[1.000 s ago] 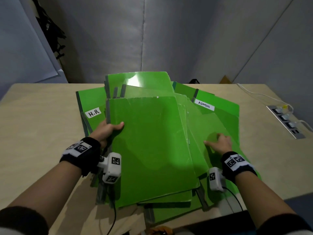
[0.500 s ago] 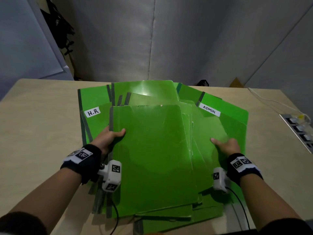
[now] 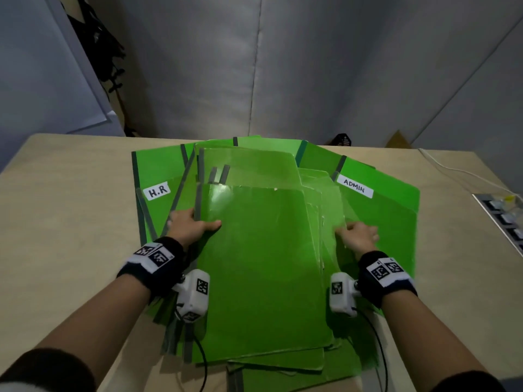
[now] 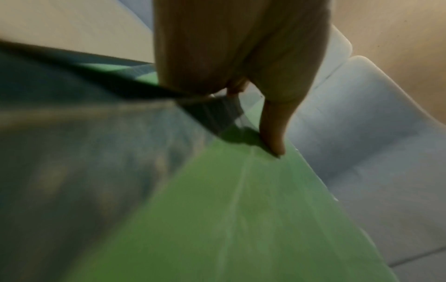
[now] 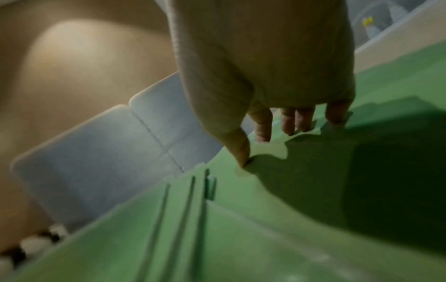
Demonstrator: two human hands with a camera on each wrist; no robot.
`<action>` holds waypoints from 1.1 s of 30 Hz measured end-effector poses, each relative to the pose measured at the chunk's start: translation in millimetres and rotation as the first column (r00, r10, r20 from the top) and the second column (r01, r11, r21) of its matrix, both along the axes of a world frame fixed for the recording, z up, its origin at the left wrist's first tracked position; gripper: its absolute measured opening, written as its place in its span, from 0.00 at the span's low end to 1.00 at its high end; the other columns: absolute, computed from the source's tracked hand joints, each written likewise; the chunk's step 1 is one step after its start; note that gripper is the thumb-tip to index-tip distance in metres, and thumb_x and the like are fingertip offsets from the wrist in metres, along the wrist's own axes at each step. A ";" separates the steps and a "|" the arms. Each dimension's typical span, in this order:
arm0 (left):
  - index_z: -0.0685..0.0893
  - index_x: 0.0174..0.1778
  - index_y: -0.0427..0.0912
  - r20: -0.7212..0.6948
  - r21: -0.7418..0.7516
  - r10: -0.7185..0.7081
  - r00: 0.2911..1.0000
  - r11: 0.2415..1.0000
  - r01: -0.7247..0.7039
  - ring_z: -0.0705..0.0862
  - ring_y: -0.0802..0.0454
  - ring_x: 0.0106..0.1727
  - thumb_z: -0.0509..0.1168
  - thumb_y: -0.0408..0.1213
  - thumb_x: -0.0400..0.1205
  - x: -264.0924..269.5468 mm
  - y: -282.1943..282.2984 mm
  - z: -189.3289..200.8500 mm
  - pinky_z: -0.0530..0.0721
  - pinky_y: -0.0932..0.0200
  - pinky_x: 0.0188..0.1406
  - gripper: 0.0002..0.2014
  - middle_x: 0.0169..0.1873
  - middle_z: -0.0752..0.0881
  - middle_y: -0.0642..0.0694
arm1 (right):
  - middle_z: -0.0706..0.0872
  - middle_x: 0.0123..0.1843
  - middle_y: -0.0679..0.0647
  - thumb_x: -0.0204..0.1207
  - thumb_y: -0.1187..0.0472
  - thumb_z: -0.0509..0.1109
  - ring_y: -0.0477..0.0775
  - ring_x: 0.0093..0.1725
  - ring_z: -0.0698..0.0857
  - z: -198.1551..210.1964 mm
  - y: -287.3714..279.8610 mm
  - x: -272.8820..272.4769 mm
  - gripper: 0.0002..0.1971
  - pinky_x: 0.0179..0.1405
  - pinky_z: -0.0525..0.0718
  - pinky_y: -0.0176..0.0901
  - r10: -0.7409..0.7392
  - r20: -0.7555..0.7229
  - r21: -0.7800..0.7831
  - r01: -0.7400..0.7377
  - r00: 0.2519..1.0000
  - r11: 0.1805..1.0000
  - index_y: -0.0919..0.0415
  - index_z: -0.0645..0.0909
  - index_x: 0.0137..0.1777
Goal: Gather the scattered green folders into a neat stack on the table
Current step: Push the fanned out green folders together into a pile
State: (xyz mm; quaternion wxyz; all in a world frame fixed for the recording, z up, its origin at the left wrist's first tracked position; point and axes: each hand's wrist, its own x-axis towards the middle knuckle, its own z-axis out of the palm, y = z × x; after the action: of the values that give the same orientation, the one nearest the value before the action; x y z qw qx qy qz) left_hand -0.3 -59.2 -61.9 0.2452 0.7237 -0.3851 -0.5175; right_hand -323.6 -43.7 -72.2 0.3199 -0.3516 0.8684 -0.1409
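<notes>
Several green folders lie fanned in a loose pile on the beige table (image 3: 70, 210). The top folder (image 3: 263, 264) sits in the middle, an H.R-labelled folder (image 3: 158, 176) sticks out at the left and an ADMIN-labelled folder (image 3: 382, 213) at the right. My left hand (image 3: 192, 226) grips the top folder's left spine edge, thumb on top and fingers hidden beneath. In the left wrist view the thumb (image 4: 272, 133) presses on green card (image 4: 241, 219). My right hand (image 3: 358, 236) rests against the right edges of the upper folders; its fingertips (image 5: 289, 124) touch the green surface (image 5: 241, 238).
A power strip (image 3: 503, 216) with a white cable (image 3: 452, 169) lies at the table's right edge. Grey fabric walls stand behind the table. Bare tabletop shows to the left of the pile and to its right, short of the strip.
My right hand has slid left to the upper folders' right edges, and the right side of the pile has drawn in. My left hand keeps its grip on the spine edge.
</notes>
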 end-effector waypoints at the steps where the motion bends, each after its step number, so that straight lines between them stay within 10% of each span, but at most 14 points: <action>1: 0.70 0.75 0.39 0.129 0.020 -0.061 0.990 0.998 0.059 0.63 0.35 0.77 0.78 0.56 0.62 3.4 -2.1 0.7 0.68 0.39 0.75 0.48 0.77 0.62 0.35 | 0.62 0.74 0.63 0.76 0.53 0.68 0.66 0.76 0.59 1.6 3.8 -1.6 0.20 0.78 0.61 0.66 0.022 -0.031 0.011 -0.022 0.999 1.000 0.63 0.78 0.64; 5: 0.62 0.81 0.45 0.282 0.104 -0.198 0.939 0.979 0.175 0.43 0.36 0.84 0.75 0.53 0.68 13.9 -6.9 1.5 0.47 0.31 0.80 0.47 0.83 0.43 0.38 | 0.62 0.75 0.62 0.75 0.49 0.69 0.67 0.77 0.57 -1.9 12.3 -7.3 0.22 0.78 0.58 0.66 0.053 -0.033 0.032 -0.052 0.998 0.998 0.64 0.80 0.62; 8: 0.66 0.79 0.45 0.236 0.120 -0.214 0.948 0.974 0.190 0.57 0.32 0.80 0.78 0.56 0.59 15.2 -11.2 2.9 0.64 0.34 0.76 0.52 0.81 0.54 0.35 | 0.64 0.74 0.65 0.76 0.47 0.67 0.68 0.77 0.60 -3.1 14.0 0.3 0.26 0.78 0.61 0.67 0.032 -0.021 0.022 -0.031 0.999 0.999 0.68 0.78 0.64; 11: 0.76 0.68 0.38 0.074 0.130 -0.157 0.985 0.981 0.147 0.78 0.34 0.63 0.81 0.55 0.49 10.5 -5.5 -5.3 0.86 0.44 0.49 0.51 0.68 0.75 0.32 | 0.74 0.72 0.68 0.81 0.57 0.63 0.69 0.74 0.72 -5.4 14.5 9.4 0.23 0.74 0.70 0.61 -0.082 0.139 -0.114 0.098 0.987 0.989 0.72 0.72 0.71; 16: 0.72 0.66 0.36 0.036 0.073 -0.161 0.986 0.985 0.158 0.77 0.36 0.62 0.76 0.43 0.68 -2.4 7.3 -8.0 0.82 0.38 0.61 0.34 0.66 0.71 0.36 | 0.76 0.70 0.67 0.86 0.62 0.53 0.64 0.69 0.76 -0.4 16.6 14.8 0.20 0.70 0.71 0.54 -0.167 0.266 -0.145 0.211 0.949 0.967 0.71 0.69 0.74; 21: 0.68 0.74 0.36 0.024 0.027 -0.242 0.970 0.970 0.241 0.82 0.45 0.47 0.72 0.43 0.74 -12.0 16.7 -4.2 0.77 0.63 0.30 0.34 0.63 0.80 0.35 | 0.75 0.39 0.56 0.86 0.60 0.50 0.53 0.38 0.76 6.8 18.6 31.3 0.14 0.38 0.76 0.43 -0.217 0.426 -0.083 0.277 0.878 0.957 0.60 0.74 0.42; 25: 0.71 0.71 0.35 0.024 0.020 -0.234 0.972 0.972 0.234 0.82 0.37 0.58 0.74 0.45 0.72 -7.7 19.5 -2.7 0.86 0.51 0.46 0.34 0.66 0.76 0.33 | 0.67 0.79 0.65 0.82 0.43 0.54 0.67 0.79 0.66 14.0 32.1 38.4 0.32 0.76 0.64 0.60 -0.153 0.516 -0.083 0.227 0.843 0.970 0.67 0.64 0.78; 27: 0.69 0.75 0.36 0.047 0.024 -0.220 0.974 0.975 0.219 0.76 0.35 0.66 0.74 0.45 0.72 1.0 23.0 -2.3 0.78 0.52 0.63 0.37 0.71 0.66 0.33 | 0.66 0.81 0.65 0.80 0.49 0.62 0.66 0.80 0.64 13.4 39.6 41.3 0.31 0.78 0.61 0.59 -0.103 0.541 -0.103 0.187 0.835 0.977 0.66 0.65 0.77; 33: 0.61 0.81 0.42 -0.184 0.044 -0.191 0.964 0.978 0.203 0.76 0.37 0.70 0.74 0.39 0.72 15.9 32.9 -4.4 0.75 0.43 0.69 0.42 0.75 0.72 0.37 | 0.64 0.82 0.64 0.74 0.53 0.71 0.66 0.80 0.63 16.3 48.0 47.5 0.37 0.77 0.62 0.59 -0.057 0.513 -0.048 0.095 0.856 0.994 0.63 0.61 0.80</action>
State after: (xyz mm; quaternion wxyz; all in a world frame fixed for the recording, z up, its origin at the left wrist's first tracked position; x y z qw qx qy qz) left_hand 15.7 -26.3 -66.3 0.2033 0.6399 -0.4153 -0.6138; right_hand -276.0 4.3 -55.9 0.5199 -0.2783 0.7602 -0.2725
